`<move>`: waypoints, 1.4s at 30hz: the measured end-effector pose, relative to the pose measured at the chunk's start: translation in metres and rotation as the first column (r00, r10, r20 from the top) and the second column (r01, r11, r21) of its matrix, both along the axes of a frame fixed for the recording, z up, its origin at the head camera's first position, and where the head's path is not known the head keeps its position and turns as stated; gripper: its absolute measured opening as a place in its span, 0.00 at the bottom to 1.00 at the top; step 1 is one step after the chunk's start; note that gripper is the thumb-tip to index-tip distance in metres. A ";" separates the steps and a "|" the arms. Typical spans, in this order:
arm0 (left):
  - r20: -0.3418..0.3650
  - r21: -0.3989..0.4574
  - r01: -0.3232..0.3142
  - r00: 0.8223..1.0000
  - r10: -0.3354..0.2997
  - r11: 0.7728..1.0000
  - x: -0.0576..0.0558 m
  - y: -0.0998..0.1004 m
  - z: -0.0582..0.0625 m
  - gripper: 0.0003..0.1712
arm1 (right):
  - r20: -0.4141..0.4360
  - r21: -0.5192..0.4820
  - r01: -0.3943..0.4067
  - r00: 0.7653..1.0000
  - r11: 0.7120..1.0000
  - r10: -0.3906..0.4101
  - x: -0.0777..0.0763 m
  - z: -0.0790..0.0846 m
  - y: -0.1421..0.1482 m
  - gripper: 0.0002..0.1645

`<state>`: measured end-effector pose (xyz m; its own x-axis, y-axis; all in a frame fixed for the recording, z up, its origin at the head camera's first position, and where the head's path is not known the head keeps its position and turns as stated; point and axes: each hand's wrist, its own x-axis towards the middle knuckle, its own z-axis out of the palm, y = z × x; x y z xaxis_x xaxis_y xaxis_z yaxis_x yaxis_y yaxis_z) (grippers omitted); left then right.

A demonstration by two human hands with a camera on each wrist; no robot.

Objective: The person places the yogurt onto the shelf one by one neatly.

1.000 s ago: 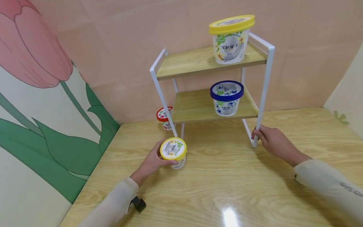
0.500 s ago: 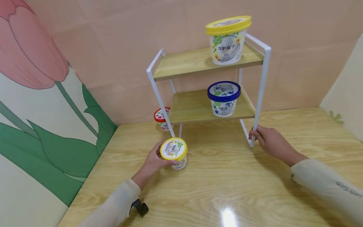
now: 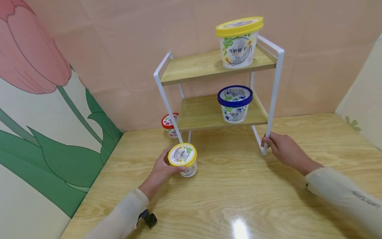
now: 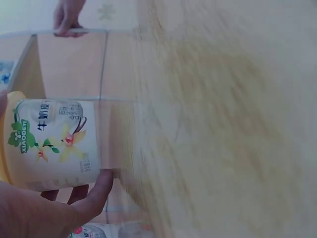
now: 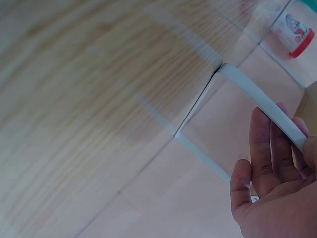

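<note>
My left hand [image 3: 161,171] grips a white tub with a yellow lid [image 3: 182,155], thumb on the near side, close over the tabletop by the rack's front left leg. Its printed side [image 4: 54,144] faces the left wrist camera, vanilla flowers on it. My right hand [image 3: 286,149] holds the front right leg of a two-tier shelf rack [image 3: 276,96] low down; in the right wrist view the fingers [image 5: 261,144] lie behind the white metal bar [image 5: 262,101]. A larger-looking yellow-lidded tub [image 3: 238,49] stands on the top shelf, and a blue-lidded tub [image 3: 235,108] on the lower one.
A red-lidded tub [image 3: 170,127] stands on the wooden table [image 3: 223,196] behind the rack's left side, partly hidden by the leg. A pink wall [image 3: 125,66] rises close behind the rack. A painted tulip panel [image 3: 59,132] borders the left side.
The head view has shifted slightly. My left hand has moved a little to the right relative to the rack, with the yellow-lidded tub raised slightly. My right hand keeps its hold on the leg.
</note>
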<state>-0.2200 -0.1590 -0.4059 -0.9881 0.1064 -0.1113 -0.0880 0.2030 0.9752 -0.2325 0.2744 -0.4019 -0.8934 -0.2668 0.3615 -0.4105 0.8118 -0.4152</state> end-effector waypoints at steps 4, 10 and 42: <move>-0.002 0.021 -0.007 1.000 0.007 1.000 0.002 -0.001 0.005 0.56 | -0.005 0.000 -0.002 1.000 1.000 0.002 0.001 0.001 -0.001 0.17; -0.014 -0.003 -0.020 1.000 0.020 1.000 0.003 0.000 0.012 0.56 | -0.008 0.001 -0.008 1.000 1.000 0.008 0.000 0.002 -0.001 0.17; -0.062 -0.052 -0.004 0.998 0.000 0.999 0.002 0.006 0.052 0.54 | -0.067 0.016 -0.014 0.998 1.000 0.015 -0.001 0.000 0.000 0.13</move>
